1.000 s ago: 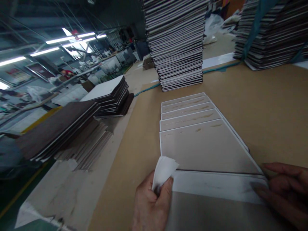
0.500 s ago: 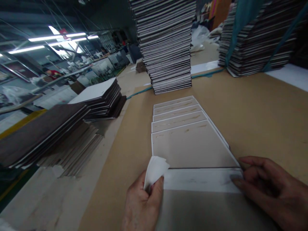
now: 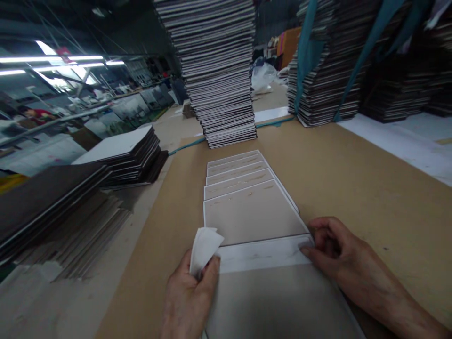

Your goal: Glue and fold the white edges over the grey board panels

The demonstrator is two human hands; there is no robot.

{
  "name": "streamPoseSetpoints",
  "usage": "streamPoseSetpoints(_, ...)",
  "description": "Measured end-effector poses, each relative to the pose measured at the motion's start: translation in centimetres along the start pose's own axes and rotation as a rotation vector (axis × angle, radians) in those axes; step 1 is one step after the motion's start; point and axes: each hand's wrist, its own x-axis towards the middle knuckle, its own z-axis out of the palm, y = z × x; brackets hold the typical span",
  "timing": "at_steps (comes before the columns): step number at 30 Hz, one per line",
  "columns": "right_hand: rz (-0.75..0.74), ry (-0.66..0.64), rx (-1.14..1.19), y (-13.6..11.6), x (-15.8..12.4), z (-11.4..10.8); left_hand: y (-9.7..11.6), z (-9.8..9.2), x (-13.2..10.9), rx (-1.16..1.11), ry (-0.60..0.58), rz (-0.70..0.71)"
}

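Note:
A grey board with a white folded strip (image 3: 263,254) along its far edge lies nearest me on brown paper. My left hand (image 3: 187,296) is closed round a small white folded cloth (image 3: 203,245) at the strip's left end. My right hand (image 3: 339,256) has curled fingers pressing the strip's right end. Beyond it, several grey boards with white edges (image 3: 247,207) lie overlapped in a row running away from me.
A tall stack of boards (image 3: 219,70) stands at the row's far end. More stacks, bound with teal straps (image 3: 328,66), stand at the right back. Low piles of dark boards (image 3: 123,155) and cardboard sheets (image 3: 70,226) lie on the left. Brown paper (image 3: 370,188) covers the table.
The view has tilted up and shifted right. My right hand has come in along the strip's right end, its fingers more curled. My left hand still grips the cloth.

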Motion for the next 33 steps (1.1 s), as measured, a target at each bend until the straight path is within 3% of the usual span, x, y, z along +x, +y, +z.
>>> streamPoseSetpoints(5,-0.137,-0.040,0.005,0.5,-0.1,-0.1,-1.1,0.6,0.2,-0.060,0.043,0.016)
streamPoseSetpoints(8,-0.233,-0.085,0.007,0.4,-0.1,-0.3,-1.6,0.6,0.2,-0.069,0.016,0.113)
streamPoseSetpoints(12,-0.192,-0.075,0.002,0.2,-0.1,-0.4,-1.8,-0.2,0.1,0.062,-0.045,0.266)
streamPoseSetpoints(17,-0.186,-0.063,-0.010,0.7,0.2,-0.2,-2.3,-1.0,0.5,0.149,-0.064,0.304)
streamPoseSetpoints(19,-0.196,-0.073,-0.004,1.2,0.3,-0.3,-2.8,-1.6,0.7,0.122,-0.032,0.287)
streamPoseSetpoints(22,-0.179,-0.073,-0.001,2.0,0.2,-0.9,-3.7,-3.0,0.6,0.066,0.111,0.211)
streamPoseSetpoints(25,-0.312,0.003,-0.046,1.8,-0.5,-1.7,-4.3,-4.3,-0.8,0.063,0.181,0.243)
streamPoseSetpoints(30,-0.764,0.034,-0.342,-0.1,-2.6,-0.4,-3.4,-3.6,-3.6,0.201,-0.096,0.726)
streamPoseSetpoints(33,-0.883,-0.060,-0.543,-0.4,-3.6,2.1,-2.3,-2.3,-4.1,0.420,-0.214,0.761)
